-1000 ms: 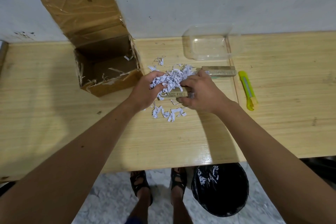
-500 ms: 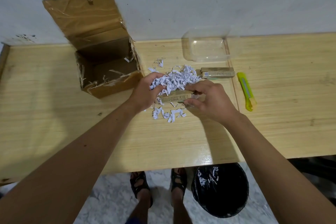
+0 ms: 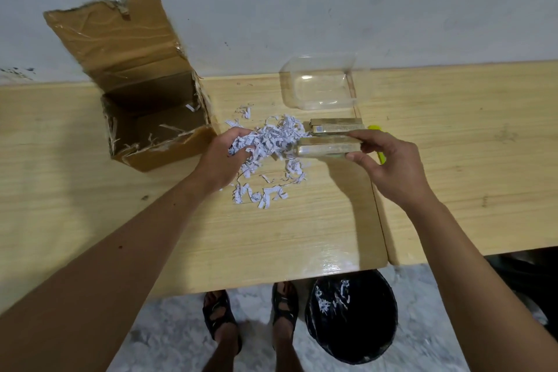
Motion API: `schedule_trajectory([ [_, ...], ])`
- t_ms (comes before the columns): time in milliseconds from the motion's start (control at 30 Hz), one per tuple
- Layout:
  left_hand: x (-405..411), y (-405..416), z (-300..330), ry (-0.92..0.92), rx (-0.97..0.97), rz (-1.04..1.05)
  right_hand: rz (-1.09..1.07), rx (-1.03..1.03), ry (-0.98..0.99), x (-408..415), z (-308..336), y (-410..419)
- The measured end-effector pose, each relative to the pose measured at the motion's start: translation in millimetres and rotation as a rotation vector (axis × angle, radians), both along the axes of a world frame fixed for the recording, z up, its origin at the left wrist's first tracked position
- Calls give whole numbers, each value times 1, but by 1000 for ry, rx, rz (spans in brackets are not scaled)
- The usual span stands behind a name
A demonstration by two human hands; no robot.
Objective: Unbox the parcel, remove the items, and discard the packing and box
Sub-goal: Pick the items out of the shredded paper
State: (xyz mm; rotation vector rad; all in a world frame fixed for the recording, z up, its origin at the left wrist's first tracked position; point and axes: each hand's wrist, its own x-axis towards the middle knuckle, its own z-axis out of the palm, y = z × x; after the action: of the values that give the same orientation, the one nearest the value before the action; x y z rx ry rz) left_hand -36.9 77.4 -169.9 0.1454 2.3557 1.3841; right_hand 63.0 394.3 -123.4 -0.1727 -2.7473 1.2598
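Far left on the table [image 3: 75,190], the cardboard box [image 3: 160,130] sat open with its flap up against the wall, pretty much emptied, only a few stray strips at the bottom. Just beside it the left hand [image 3: 225,157] was curled around a clump of the shredded paper [image 3: 268,142], fingers half closed in the pile, with more scraps scattered closer to the table edge. Next along, the right hand [image 3: 389,163] pinched a slim gold box [image 3: 329,148] by its end between thumb and fingers, right at the edge of the shreds. A second gold box [image 3: 336,126] lay on the table just behind it, near a clear plastic tray [image 3: 324,84], and a yellow cutter [image 3: 381,157] peeked out behind the hand. Down on the floor, the black bin [image 3: 351,315] already had some shreds in it. So I'd say items were mostly out; paper and box weren't binned yet.
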Motion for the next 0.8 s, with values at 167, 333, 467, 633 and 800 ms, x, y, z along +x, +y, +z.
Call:
schedule_trajectory([
  [167,2,-2,-3,-42,-11,7,-99,8,-55,-6,-21,28],
  [333,3,0,-4,-4,0,24,-102,35,-63,-14,-38,32],
  [467,3,1,-9,-13,7,55,-111,132,-50,-21,-45,30],
  [633,5,3,-9,8,-13,64,-95,159,-41,-21,-41,29],
  [800,7,4,-5,46,-25,47,-81,103,-18,-21,-32,23],
])
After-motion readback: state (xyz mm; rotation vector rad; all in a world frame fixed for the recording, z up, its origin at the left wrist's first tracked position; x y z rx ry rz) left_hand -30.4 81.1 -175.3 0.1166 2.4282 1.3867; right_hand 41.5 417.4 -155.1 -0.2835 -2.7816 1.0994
